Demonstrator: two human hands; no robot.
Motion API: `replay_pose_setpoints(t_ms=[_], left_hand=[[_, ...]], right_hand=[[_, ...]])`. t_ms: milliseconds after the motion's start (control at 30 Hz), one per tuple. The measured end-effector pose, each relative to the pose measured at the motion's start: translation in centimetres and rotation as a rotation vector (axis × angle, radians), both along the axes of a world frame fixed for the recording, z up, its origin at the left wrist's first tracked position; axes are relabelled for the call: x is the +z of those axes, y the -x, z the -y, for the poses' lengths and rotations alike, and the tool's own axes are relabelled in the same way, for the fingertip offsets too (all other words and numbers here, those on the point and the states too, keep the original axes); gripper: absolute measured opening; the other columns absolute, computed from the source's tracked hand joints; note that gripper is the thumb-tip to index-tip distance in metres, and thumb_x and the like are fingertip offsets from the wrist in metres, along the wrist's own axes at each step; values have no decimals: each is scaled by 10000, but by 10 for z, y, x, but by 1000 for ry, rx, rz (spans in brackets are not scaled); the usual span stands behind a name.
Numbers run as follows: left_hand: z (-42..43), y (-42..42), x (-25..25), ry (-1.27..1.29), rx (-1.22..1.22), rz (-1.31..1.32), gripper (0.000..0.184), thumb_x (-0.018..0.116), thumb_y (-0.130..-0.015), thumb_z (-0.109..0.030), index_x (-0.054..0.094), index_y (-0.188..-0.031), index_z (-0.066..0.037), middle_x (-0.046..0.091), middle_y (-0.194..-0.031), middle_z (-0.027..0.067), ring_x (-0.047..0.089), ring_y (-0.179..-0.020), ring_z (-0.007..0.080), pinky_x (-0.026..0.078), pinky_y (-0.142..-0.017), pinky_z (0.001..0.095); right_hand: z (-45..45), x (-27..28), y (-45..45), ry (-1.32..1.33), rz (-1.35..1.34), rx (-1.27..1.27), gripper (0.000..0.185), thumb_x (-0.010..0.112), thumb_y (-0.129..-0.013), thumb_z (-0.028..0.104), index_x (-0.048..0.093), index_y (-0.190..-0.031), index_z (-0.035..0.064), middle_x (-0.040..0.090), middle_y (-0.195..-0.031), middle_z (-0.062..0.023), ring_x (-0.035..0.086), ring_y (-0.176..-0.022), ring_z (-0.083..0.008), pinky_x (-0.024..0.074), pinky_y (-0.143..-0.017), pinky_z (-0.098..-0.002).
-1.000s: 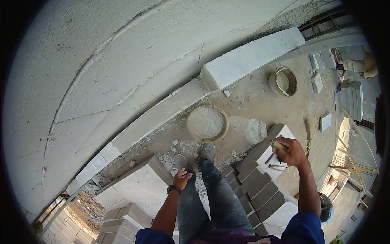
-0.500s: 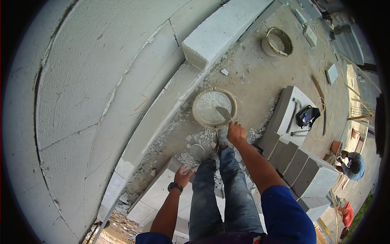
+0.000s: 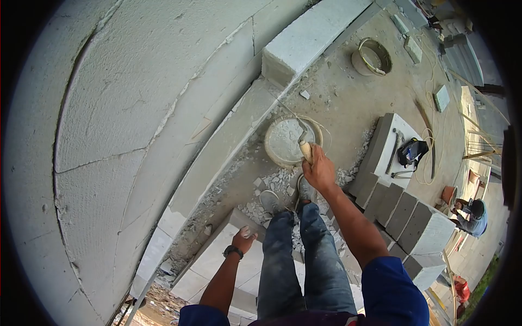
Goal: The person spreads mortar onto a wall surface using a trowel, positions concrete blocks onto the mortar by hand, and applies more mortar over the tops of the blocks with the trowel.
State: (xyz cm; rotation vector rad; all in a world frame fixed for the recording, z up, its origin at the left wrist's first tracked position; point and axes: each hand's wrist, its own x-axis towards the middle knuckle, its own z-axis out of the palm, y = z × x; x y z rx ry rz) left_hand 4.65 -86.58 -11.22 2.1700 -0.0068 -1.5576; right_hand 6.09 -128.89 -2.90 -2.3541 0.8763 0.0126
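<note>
My right hand [image 3: 319, 168] is wrapped round the wooden handle of a trowel [image 3: 306, 151]. The trowel's thin metal blade reaches up over the rim of a round bucket [image 3: 270, 150] of pale grey mortar [image 3: 288, 136], pointing towards the block wall [image 3: 225, 146]. My left hand [image 3: 244, 239], a dark watch at its wrist, is curled beside the end of a pale block [image 3: 239, 220]. Its fingertips look whitish; whether it holds anything is hidden.
A second bucket [image 3: 371, 56] stands farther back. To the right, a black bag [image 3: 412, 153] and a hammer [image 3: 395, 144] lie on stacked blocks [image 3: 405, 217]. Rubble [image 3: 272, 185] surrounds my shoes. A co-worker [image 3: 474, 217] crouches at far right.
My right hand has turned the trowel and lifted it from over the mortar towards the wall, the blade now seen nearly edge-on. My left hand has shifted slightly, its fingers more curled.
</note>
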Motion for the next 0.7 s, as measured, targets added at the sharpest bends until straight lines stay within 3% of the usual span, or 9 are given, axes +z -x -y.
replay_pose_setpoints(t_ms=[167, 367, 700], left_hand=[[18, 3, 2, 63, 120, -18, 771, 782, -889, -422, 490, -1452, 16, 649, -1345, 235, 668, -1202, 301, 521, -1005, 374], [23, 14, -4, 103, 157, -54, 789, 777, -899, -417, 461, -1472, 25, 643, -1352, 239, 658, -1219, 296, 518, -1015, 378], [4, 7, -3, 0, 62, -90, 779, 771, -892, -387, 453, -1481, 11, 606, -1398, 250, 637, -1257, 323, 519, -1024, 391]], right_hand=[[12, -2, -47, 44, 122, -84, 477, 635, -902, 177, 477, -1324, 21, 633, -1151, -256, 643, -955, -481, 510, -794, -565], [7, -6, -12, 88, 156, -109, 487, 650, -885, 168, 500, -1332, 45, 640, -1140, -240, 645, -948, -477, 514, -793, -551], [34, -23, -40, 57, -92, -74, 502, 646, -869, 169, 517, -1337, 40, 647, -1196, -223, 665, -963, -460, 531, -823, -534]])
